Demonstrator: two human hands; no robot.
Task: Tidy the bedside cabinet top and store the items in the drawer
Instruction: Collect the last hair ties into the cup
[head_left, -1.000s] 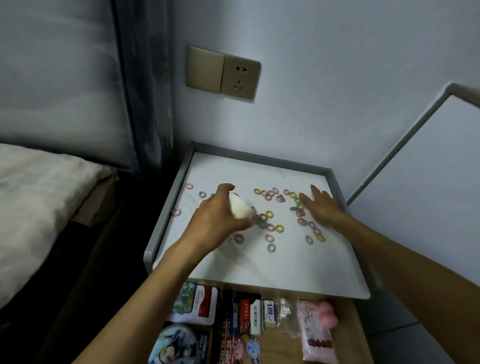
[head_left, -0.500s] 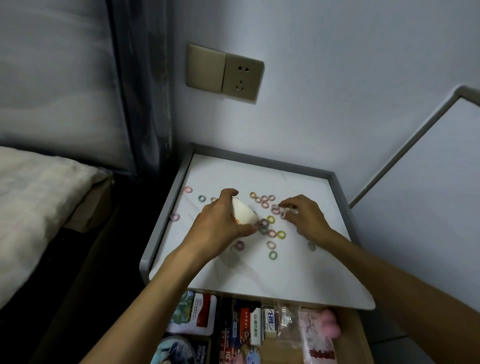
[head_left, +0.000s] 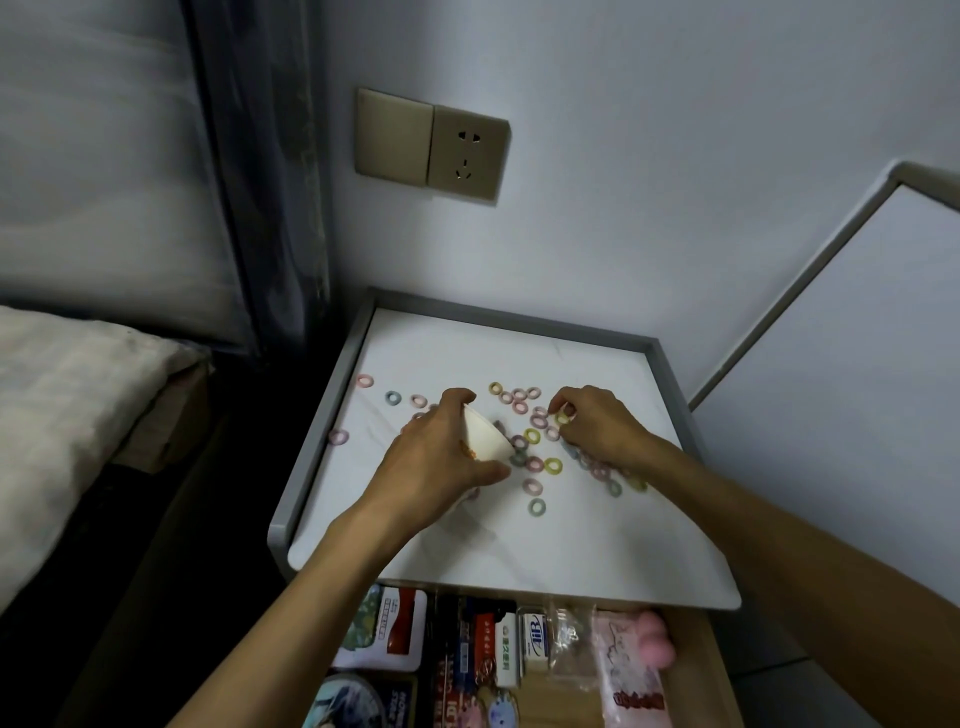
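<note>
Left hand (head_left: 436, 462) grips the tilted paper cup (head_left: 485, 441), near the right hand (head_left: 597, 431) pinching a ring (head_left: 561, 418).

The hair ties (head_left: 532, 435) lie spread over the middle of the cabinet top (head_left: 519, 551), and a few sit off toward its left edge. The paper cup (head_left: 485, 439) is tipped on its side among them, held in the left hand (head_left: 436, 467). The right hand (head_left: 597, 431) is just right of the cup, over more ties, pinching one. The open drawer (head_left: 701, 675) sticks out under the front edge, with packets and boxes in it. The bed (head_left: 67, 415) is left of the cabinet. A switch (head_left: 394, 136) and a socket (head_left: 467, 156) are side by side on the wall behind the back edge.
</note>
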